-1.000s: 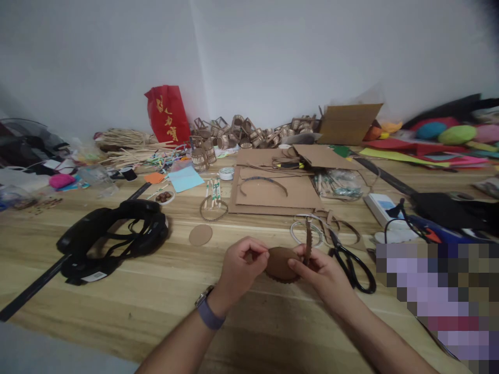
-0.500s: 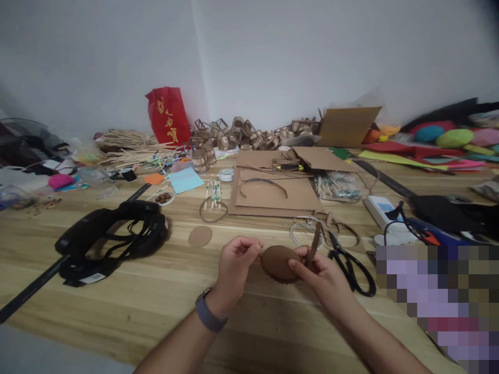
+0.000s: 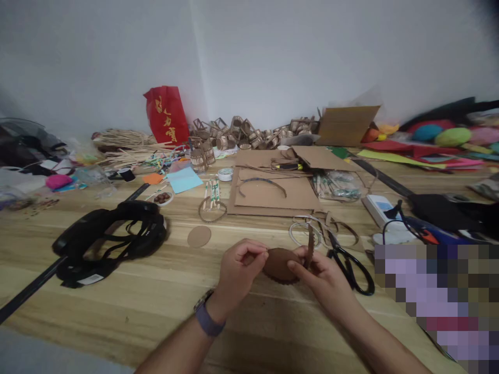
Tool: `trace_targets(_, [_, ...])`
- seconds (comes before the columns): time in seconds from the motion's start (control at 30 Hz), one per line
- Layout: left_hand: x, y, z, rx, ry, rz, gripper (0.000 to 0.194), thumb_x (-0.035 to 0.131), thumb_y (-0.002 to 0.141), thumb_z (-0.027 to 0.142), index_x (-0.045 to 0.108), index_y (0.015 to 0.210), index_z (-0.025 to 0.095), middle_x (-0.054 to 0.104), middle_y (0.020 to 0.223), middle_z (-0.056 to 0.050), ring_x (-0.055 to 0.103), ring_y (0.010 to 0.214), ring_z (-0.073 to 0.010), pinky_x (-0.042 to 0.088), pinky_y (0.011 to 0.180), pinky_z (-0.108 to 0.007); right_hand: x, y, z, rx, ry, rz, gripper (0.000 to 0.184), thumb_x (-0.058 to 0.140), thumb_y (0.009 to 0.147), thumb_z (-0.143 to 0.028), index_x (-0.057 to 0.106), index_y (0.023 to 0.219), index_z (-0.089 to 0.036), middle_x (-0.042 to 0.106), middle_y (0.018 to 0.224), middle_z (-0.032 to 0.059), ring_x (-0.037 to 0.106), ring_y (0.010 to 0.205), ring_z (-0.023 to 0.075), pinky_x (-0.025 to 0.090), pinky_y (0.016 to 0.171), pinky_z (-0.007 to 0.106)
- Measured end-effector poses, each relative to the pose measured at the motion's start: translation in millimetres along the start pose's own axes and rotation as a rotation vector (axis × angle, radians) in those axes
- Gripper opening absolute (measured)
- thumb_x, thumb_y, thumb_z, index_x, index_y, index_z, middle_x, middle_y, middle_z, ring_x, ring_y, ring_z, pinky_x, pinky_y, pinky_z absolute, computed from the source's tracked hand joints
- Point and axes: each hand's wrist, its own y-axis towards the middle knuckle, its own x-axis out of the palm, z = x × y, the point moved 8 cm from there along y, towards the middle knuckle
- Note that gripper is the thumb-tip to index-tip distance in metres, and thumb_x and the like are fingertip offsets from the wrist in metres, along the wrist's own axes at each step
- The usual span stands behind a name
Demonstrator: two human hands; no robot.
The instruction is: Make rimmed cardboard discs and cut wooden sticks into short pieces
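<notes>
A round brown cardboard disc [image 3: 279, 264] with a ridged strip around its edge is held over the table between my hands. My right hand [image 3: 322, 272] grips its right side, thumb on the flat face. A loose length of corrugated cardboard strip [image 3: 311, 241] sticks up beside the right fingers. At the left edge of the disc, my left hand [image 3: 244, 267] has thumb and forefinger pinched on the rim. Black-handled scissors [image 3: 356, 272] lie just right of my right hand. Another plain cardboard disc [image 3: 199, 237] and a corrugated ring [image 3: 212, 210] rest beyond my left hand.
Flat cardboard sheets [image 3: 273, 200] lie ahead, with a curved strip on top. A black headset-like strap device [image 3: 113, 239] sits at left. A small dish of brown beads [image 3: 162, 199], a red bag [image 3: 167, 117], and a heap of small woven-looking baskets [image 3: 245, 134] stand farther back.
My left fingertips have moved slightly right and down, onto the rim of the disc. The upright strip by my right hand has turned, showing its ridged edge.
</notes>
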Motion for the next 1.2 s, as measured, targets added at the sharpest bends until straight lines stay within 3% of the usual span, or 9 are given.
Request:
trace_targets(0.23, [2.6,-2.4,5.3,0.128,0.128,-0.041,0.008,0.063,0.079,0.015,0.065,0.071,0.018,0.069,0.077,-0.004,0.064,0.078,-0.0156,0.049,0.074,-0.027,-4.0,0.3,-7.8,-0.063,-0.052,0.037,0.021,0.064,0.07,-0.04,0.059,0.069,-0.02,0.053,0.061,-0.0022,0.05,0.06,0.0157,0.043,0.06,0.029])
trace_targets(0.43, [7.4,0.6,-5.3,0.013,0.139,-0.146,0.009,0.063,0.081,0.02,0.064,0.073,0.017,0.067,0.077,-0.004,0.061,0.076,-0.0163,0.047,0.072,-0.028,-3.4,3.9,-4.1,-0.004,0.006,0.027,0.024,0.069,0.067,-0.042,0.06,0.069,-0.02,0.053,0.061,-0.0029,0.049,0.062,0.0155,0.042,0.061,0.028])
trace_targets(0.57, [0.1,0.9,-5.3,-0.069,-0.041,-0.071,0.019,0.062,0.085,0.035,0.065,0.093,0.018,0.068,0.1,-0.007,0.061,0.088,-0.0173,0.045,0.08,-0.029,-0.9,4.0,9.1,0.12,0.251,0.035,0.037,0.074,0.064,-0.051,0.064,0.077,-0.018,0.059,0.067,-0.0005,0.053,0.064,0.016,0.043,0.061,0.028])
trace_targets(0.67, [1.0,-0.6,-23.9,-0.281,-0.296,-0.028,0.035,0.06,0.085,0.048,0.06,0.103,0.019,0.065,0.109,-0.008,0.06,0.091,-0.0175,0.045,0.082,-0.03,-0.3,3.0,15.0,0.167,0.367,0.052,0.042,0.079,0.059,-0.053,0.065,0.078,-0.019,0.062,0.07,0.0005,0.054,0.066,0.0164,0.044,0.063,0.028])
trace_targets(0.77, [29.9,-12.9,-47.2,-0.61,-0.665,-0.229,0.045,0.065,0.078,0.054,0.056,0.106,0.02,0.065,0.111,-0.01,0.062,0.098,-0.0215,0.045,0.084,-0.034,0.3,2.6,15.6,0.171,0.397,0.051,0.043,0.082,0.056,-0.053,0.065,0.077,-0.019,0.064,0.074,0.0013,0.056,0.07,0.017,0.046,0.066,0.029])
trace_targets(0.83, [45.8,-22.4,-51.9,-0.731,-0.827,-0.352,0.053,0.073,0.072,0.05,0.054,0.112,0.022,0.065,0.115,-0.01,0.063,0.101,-0.0234,0.044,0.089,-0.037,1.6,2.9,13.4,0.134,0.379,0.039,0.041,0.081,0.058,-0.052,0.065,0.077,-0.019,0.064,0.077,0.0023,0.057,0.073,0.0179,0.047,0.069,0.03])
trace_targets(0.9, [51.3,-26.4,-52.9,-0.748,-0.9,-0.375,0.055,0.078,0.069,0.043,0.054,0.114,0.022,0.066,0.114,-0.008,0.064,0.102,-0.0229,0.043,0.093,-0.037,3.2,3.4,9.9,0.059,0.35,0.029,0.037,0.08,0.061,-0.051,0.066,0.075,-0.02,0.064,0.081,0.0032,0.058,0.079,0.0192,0.048,0.073,0.031])
trace_targets(1.0, [51.4,-28.8,-54.7,-0.745,-0.935,-0.314,0.046,0.078,0.071,0.037,0.06,0.11,0.021,0.067,0.111,-0.007,0.063,0.102,-0.0205,0.042,0.096,-0.034,4.7,3.0,8.0,-0.032,0.33,0.039,0.03,0.077,0.067,-0.047,0.066,0.075,-0.021,0.063,0.087,0.0034,0.059,0.086,0.0201,0.048,0.079,0.032])
trace_targets(1.2, [58.9,-32.4,-48.6,-0.747,-1.023,-0.344,0.036,0.072,0.077,0.041,0.067,0.105,0.019,0.068,0.114,-0.006,0.062,0.105,-0.0181,0.04,0.099,-0.03,8.3,-0.3,9.0,-0.076,0.285,0.058,0.027,0.073,0.072,-0.046,0.065,0.077,-0.021,0.063,0.083,0.0031,0.06,0.084,0.0205,0.048,0.079,0.033])
